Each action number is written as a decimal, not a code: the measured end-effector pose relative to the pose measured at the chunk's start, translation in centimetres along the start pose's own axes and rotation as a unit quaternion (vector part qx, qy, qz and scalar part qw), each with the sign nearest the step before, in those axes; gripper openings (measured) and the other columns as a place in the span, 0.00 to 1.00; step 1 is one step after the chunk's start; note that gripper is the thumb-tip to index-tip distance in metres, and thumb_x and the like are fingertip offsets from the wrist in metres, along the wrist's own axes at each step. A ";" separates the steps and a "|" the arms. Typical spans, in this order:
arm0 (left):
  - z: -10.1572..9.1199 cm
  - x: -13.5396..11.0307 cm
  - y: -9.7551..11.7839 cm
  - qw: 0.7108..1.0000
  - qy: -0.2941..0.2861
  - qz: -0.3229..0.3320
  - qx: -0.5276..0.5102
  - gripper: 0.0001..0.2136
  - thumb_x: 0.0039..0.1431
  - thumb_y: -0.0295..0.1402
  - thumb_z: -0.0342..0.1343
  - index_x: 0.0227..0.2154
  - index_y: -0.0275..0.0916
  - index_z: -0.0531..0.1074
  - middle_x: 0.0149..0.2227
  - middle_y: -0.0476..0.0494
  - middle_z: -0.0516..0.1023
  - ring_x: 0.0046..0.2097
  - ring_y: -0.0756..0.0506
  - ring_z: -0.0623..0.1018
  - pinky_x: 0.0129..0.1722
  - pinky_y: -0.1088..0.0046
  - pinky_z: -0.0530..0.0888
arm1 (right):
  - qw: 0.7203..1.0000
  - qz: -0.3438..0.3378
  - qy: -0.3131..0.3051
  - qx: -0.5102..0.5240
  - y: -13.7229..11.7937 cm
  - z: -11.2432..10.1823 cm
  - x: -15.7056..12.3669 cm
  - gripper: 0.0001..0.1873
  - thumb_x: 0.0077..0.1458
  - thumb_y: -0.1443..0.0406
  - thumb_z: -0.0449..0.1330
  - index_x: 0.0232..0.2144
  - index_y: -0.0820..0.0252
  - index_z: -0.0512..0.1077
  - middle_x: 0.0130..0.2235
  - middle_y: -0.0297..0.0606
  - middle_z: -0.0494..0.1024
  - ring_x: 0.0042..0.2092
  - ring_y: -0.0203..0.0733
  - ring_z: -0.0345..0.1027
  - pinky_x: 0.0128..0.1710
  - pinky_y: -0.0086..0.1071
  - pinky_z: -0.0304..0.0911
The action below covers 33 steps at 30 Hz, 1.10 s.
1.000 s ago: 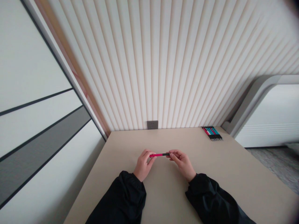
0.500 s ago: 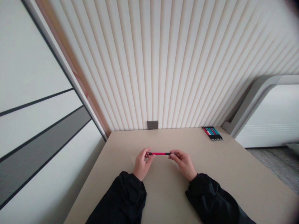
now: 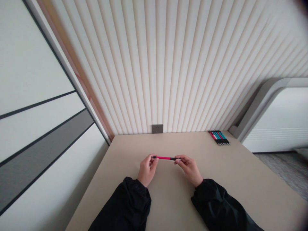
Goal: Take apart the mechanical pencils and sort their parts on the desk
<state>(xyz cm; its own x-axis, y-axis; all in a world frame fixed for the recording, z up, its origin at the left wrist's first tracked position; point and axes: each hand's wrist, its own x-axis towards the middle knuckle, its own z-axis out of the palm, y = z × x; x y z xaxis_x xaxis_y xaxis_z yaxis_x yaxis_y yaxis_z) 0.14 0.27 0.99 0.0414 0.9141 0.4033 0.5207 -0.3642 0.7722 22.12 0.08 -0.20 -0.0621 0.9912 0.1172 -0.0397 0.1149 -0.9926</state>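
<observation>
I see a pink pen (image 3: 164, 158) held over the desk (image 3: 130, 144), near side of wall socket (image 3: 157, 129): L hand (image 3: 146, 170) grip pinching its black left end, R hand (image 3: 190, 169) grip the other. Vs. 1 sec ago, black left end's showing; prob. a slight re-grip.

Pink pen (image 3: 164, 158), ends partly hidden from me by left hand (image 3: 146, 170) and right hand (image 3: 191, 171), sleeves (image 3: 122, 205) cut off at seven and five o'clock, headboard (image 3: 279, 118) at three
</observation>
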 end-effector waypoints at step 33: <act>0.1 -0.2 -0.6 0.967 -0.085 -0.076 -0.228 0.12 0.61 0.41 0.54 0.38 0.36 0.72 0.31 0.45 0.77 0.27 0.51 0.71 0.28 0.76 0.70 | 0.999 0.001 -0.016 -0.042 0.1 -0.7 0.0 0.18 0.51 0.51 0.63 0.31 0.59 0.76 0.31 0.41 0.81 0.35 0.45 0.74 0.39 0.36 0.66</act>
<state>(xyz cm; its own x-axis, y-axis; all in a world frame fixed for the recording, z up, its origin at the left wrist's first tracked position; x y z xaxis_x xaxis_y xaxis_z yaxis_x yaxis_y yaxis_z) -0.08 0.39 0.36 0.1532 0.9652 0.2122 0.1028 -0.2291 0.9680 22.77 0.15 -0.36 -0.0942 0.9889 0.1145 0.0443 0.1191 -0.9919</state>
